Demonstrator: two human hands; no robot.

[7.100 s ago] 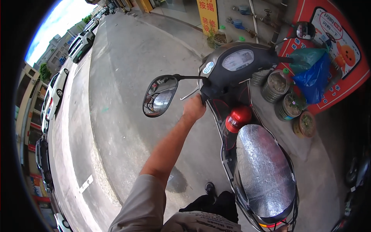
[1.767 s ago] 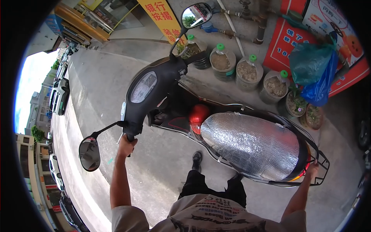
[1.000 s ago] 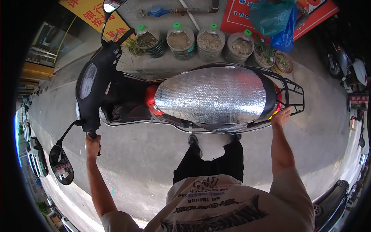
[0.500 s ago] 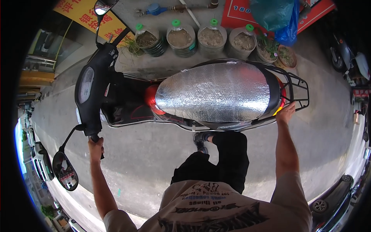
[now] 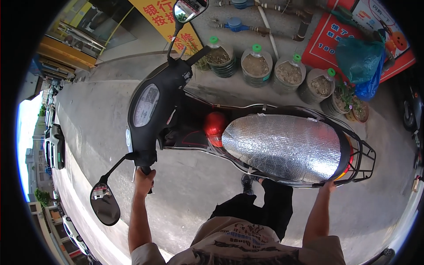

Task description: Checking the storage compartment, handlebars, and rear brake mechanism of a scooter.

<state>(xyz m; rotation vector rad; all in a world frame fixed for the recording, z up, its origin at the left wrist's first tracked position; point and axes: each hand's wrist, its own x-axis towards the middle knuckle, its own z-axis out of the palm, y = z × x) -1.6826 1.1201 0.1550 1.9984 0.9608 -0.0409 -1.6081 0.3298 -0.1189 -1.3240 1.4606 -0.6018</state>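
Observation:
A black and red scooter stands crosswise before me, its handlebar at the left and its tail at the right. Silvery reflective foil covers the seat. My left hand is wrapped round the near handlebar grip, beside a round-ended mirror. At the rear, my right hand closes on the side rail under the seat's back end, close to the black rear rack; its fingertips are hidden behind the rail. A red helmet-like rounded part sits ahead of the seat.
Along the wall beyond the scooter stand several cut plastic bottles of soil and potted plants. Blue-green plastic bags hang at the far right. Pipes with blue meters run along the wall. A white car is parked far left.
My view has swung leftward, so the scooter appears further right and lower. Both hands keep their hold; the right hand appears slightly further forward along the rail.

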